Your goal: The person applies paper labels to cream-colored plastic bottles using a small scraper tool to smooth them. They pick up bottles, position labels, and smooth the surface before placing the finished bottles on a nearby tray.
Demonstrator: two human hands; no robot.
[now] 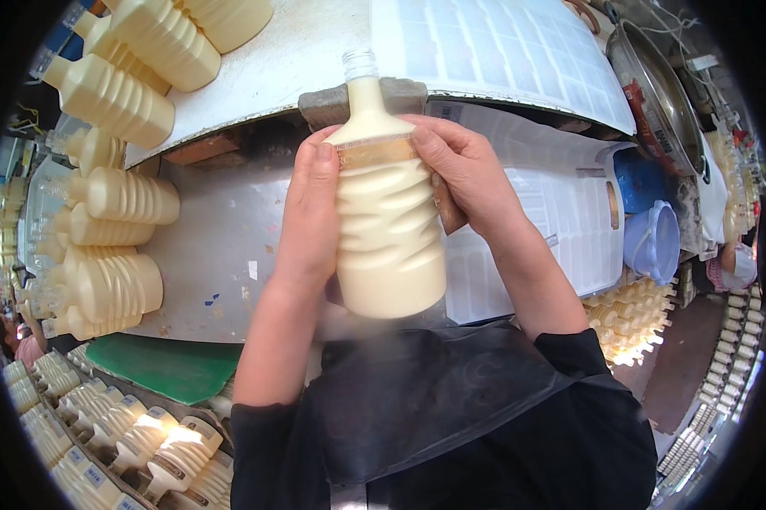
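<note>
A cream plastic bottle (pixel 391 255) with wavy ridges and a clear threaded neck lies in front of me, its neck pointing away. My left hand (pixel 315 191) grips its left side, thumb pressed on the end of a brownish-gold label band (pixel 376 152) across the shoulder. On the other side my right hand (pixel 468 170) holds the bottle, its thumb on the band's right end. A small flat brown piece (pixel 448 206) is tucked under the right hand's fingers, against the bottle. Beneath the neck sits a grey block (pixel 323 109); the fingertips under the bottle are hidden.
Similar unlabelled bottles (pixel 128 200) are stacked at the left. Clear label sheets (pixel 493 51) lie on the far white board and more at right. A blue bucket (pixel 652 242) and a metal basin (pixel 659 93) stand at right. Rows of bottles (pixel 166 459) fill the lower left.
</note>
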